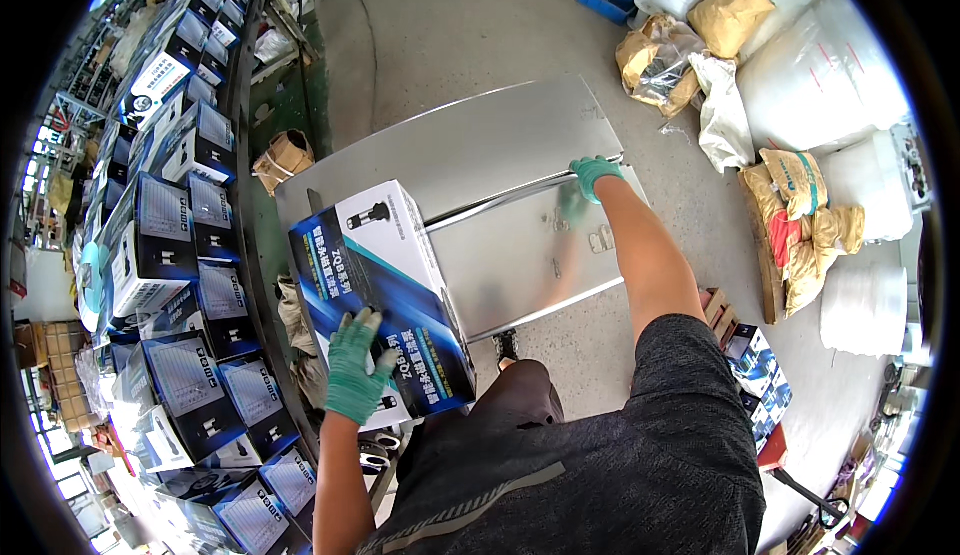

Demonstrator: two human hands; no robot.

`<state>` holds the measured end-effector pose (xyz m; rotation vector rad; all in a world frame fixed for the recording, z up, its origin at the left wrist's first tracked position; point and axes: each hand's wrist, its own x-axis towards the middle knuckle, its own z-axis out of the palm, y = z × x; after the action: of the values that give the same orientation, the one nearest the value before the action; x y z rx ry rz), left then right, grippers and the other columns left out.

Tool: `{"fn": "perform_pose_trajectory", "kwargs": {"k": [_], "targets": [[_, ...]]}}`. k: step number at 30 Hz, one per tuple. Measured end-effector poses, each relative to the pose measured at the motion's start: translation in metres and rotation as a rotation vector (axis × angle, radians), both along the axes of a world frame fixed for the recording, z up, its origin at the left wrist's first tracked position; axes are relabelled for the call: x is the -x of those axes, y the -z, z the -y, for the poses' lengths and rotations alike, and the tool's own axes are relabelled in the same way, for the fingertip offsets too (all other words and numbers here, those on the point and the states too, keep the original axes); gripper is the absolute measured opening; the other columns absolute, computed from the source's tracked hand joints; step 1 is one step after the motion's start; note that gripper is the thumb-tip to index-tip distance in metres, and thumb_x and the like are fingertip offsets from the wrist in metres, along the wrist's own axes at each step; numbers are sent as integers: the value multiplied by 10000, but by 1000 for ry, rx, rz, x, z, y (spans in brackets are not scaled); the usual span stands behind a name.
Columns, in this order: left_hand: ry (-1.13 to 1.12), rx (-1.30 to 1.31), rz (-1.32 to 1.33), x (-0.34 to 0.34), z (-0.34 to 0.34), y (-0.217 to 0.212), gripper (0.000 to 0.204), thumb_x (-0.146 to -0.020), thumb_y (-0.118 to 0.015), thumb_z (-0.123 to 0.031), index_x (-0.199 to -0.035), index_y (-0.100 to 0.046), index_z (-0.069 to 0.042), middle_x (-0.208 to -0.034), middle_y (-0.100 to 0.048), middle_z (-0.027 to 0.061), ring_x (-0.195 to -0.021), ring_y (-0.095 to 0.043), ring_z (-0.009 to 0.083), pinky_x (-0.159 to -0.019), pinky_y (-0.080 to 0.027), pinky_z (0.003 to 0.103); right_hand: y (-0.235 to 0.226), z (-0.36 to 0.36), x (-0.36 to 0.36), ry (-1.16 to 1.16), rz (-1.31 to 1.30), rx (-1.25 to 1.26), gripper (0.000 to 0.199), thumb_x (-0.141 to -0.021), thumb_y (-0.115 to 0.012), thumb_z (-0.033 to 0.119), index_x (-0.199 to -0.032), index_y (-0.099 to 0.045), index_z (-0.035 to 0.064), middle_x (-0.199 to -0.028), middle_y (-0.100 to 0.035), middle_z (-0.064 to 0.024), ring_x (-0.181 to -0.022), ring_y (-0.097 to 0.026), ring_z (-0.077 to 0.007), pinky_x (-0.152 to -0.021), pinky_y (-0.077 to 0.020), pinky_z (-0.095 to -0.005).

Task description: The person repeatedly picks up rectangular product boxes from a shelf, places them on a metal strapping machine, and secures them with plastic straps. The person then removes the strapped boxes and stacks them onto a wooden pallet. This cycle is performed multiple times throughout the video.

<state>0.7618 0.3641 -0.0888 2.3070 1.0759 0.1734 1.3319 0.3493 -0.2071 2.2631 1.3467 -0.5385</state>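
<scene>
My left hand (360, 370), in a green-and-grey glove, lies with fingers spread on the top face of a blue, white and black printed carton (375, 280). The long carton rests on the left end of a shiny metal work surface. My right hand (597, 177), in a green glove, reaches to the far right. Its fingers curl at the edge of the far metal sheet (500, 135), beside the seam with the near metal panel (530, 255). The fingertips there are partly hidden. The near panel mirrors my right arm.
Stacked printed cartons (165, 220) line a long rack on the left. A torn brown paper bag (283, 160) sits beside it. Sacks (655, 60), a blue bin (605, 0) and large plastic-wrapped rolls (820, 75) stand at right. More cartons (760, 380) sit behind my right arm.
</scene>
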Motion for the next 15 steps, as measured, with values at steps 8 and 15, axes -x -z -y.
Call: {"fn": "perform_pose_trajectory", "kwargs": {"k": [8,15], "targets": [[46,-97,-244,-10,13,3,640,-822,-796,-356,-1393,-625,-125,-1624,-359,169,-1507,-250,494,-1206,-155,677,-8,11,21,-139,100,97,461,-841,-742,130,-1288,-671,217,-1382,-590,-75,-1326,-550,-327,-1126,-402,-553],[23,-95,-204,-23,11,-9,560,-845,-772,-299,-1355,-639,-111,-1545,-472,158,-1463,-360,459,-1206,-209,644,-127,5,31,-193,-233,-156,299,-887,-605,240,-1121,-678,69,-1062,-715,-224,-985,-691,-411,-864,-549,-469]]}}
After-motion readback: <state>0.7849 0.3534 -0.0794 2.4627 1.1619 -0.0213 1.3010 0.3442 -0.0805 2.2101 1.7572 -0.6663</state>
